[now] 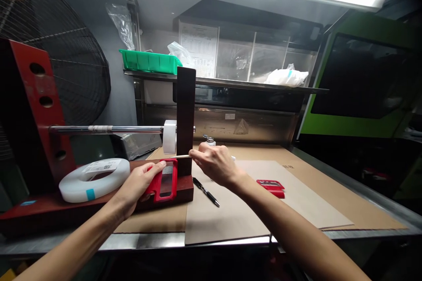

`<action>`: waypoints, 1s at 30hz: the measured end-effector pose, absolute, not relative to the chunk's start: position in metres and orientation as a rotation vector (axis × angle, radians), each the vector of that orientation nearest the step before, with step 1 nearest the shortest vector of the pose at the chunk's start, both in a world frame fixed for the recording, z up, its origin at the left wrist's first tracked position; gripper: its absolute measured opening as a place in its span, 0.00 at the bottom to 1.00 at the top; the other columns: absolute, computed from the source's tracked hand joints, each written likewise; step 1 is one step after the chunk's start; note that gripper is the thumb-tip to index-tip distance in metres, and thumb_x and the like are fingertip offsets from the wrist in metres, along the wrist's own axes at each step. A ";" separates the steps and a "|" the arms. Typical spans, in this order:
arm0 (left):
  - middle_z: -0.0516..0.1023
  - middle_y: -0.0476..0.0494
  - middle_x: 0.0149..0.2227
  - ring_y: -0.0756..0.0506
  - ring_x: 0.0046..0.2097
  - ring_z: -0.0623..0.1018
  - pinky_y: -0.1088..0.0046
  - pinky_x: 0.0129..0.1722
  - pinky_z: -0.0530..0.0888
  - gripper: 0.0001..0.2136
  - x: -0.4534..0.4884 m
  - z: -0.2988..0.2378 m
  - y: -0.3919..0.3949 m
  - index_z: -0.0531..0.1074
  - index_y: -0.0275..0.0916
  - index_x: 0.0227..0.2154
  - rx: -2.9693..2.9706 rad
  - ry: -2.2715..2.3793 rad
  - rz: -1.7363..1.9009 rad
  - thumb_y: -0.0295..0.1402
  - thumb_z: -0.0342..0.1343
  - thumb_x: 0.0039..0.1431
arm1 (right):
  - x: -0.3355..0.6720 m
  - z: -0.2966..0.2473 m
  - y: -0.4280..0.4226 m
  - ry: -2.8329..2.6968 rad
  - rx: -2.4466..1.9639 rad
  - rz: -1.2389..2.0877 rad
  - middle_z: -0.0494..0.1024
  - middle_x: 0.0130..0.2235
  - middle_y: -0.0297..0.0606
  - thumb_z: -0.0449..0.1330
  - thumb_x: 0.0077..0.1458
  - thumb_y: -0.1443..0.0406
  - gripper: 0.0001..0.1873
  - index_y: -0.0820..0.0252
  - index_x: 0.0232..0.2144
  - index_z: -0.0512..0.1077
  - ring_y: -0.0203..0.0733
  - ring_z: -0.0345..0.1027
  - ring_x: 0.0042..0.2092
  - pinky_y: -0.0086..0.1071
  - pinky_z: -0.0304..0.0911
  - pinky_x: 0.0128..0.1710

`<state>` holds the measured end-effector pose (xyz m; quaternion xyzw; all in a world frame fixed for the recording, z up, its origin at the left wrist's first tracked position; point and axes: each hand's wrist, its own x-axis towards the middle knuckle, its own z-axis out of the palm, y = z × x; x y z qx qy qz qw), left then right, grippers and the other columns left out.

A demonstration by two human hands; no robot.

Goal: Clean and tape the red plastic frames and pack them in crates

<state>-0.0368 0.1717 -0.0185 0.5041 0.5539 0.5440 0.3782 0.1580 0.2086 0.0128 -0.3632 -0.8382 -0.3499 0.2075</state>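
Head | left hand (141,181) grips red frame (174,179) | right hand (216,164) pinches stick (181,156)

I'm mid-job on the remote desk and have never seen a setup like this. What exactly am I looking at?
There is no machine arm here: these are a person's two bare hands. The single picture comes from a camera worn on the head, looking forward and down.

The left hand holds a red frame with a window. The right hand pinches a thin pale stick, its tip near the frame's top edge.

On the bench, a black pen and another red piece lie on a cardboard sheet. A small bottle stands behind the right hand.

At left, a stand carries a metal rod with a white roll; a larger roll lies on its base.
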 end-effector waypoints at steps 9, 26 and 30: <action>0.67 0.52 0.17 0.47 0.24 0.72 0.75 0.20 0.68 0.20 -0.040 -0.020 0.172 0.70 0.38 0.26 1.223 1.365 1.351 0.50 0.62 0.38 | 0.152 0.018 0.201 -2.421 -1.023 -1.084 0.72 0.35 0.39 0.43 0.59 0.74 0.15 0.59 0.39 0.67 0.38 0.70 0.31 0.28 0.48 0.20; 0.63 0.52 0.22 0.51 0.24 0.61 0.79 0.19 0.57 0.21 -0.042 -0.028 0.149 0.67 0.39 0.24 1.422 1.471 1.274 0.54 0.58 0.43 | 0.249 -0.062 0.224 -2.414 -1.571 -0.105 0.78 0.28 0.42 0.60 0.47 0.63 0.09 0.60 0.32 0.76 0.46 0.70 0.32 0.32 0.56 0.28; 0.60 0.53 0.21 0.50 0.25 0.60 0.77 0.23 0.59 0.23 -0.034 -0.028 0.140 0.58 0.40 0.19 1.726 1.570 1.316 0.55 0.54 0.46 | 0.253 -0.065 0.216 -2.300 -1.544 -0.020 0.78 0.35 0.46 0.55 0.54 0.62 0.12 0.62 0.35 0.76 0.45 0.70 0.37 0.33 0.60 0.34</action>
